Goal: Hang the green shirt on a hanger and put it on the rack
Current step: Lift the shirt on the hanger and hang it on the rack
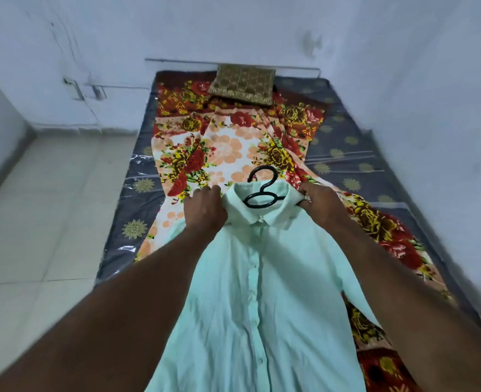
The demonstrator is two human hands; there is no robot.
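**Green shirt on hanger, held at both shoulders over the bed**

Item 1. Green shirt (256, 292): pale mint, long, buttoned down the front, collar folded flat. It lies front side up along the bed, collar end away from the person and hem running out of the bottom of the view. It sits between the two forearms, which reach forward on either side of it.

Item 2. Hanger (261, 190): black, inside the shirt's neck. Only its hook and a loop below the hook show. These rise out of the collar opening, between the two hands, and the hook tip reaches past the collar over the blanket.

Item 3. Left hand (205, 210): at the shirt's shoulder just left of the collar, fingers curled and gripping the cloth there.

Item 4. Right hand (321, 205): at the opposite shoulder just right of the collar, fingers and thumb closed on a bunch of the cloth.

Item 5. Floral blanket (228, 148): red, orange and white, spread under the shirt.

Item 6. Mattress (346, 148): grey with gold flower motifs, lying on the tiled floor (49, 207) against the wall.

Item 7. Cushion (242, 83): brown and gold, at the far end of the mattress, well apart from the hands.
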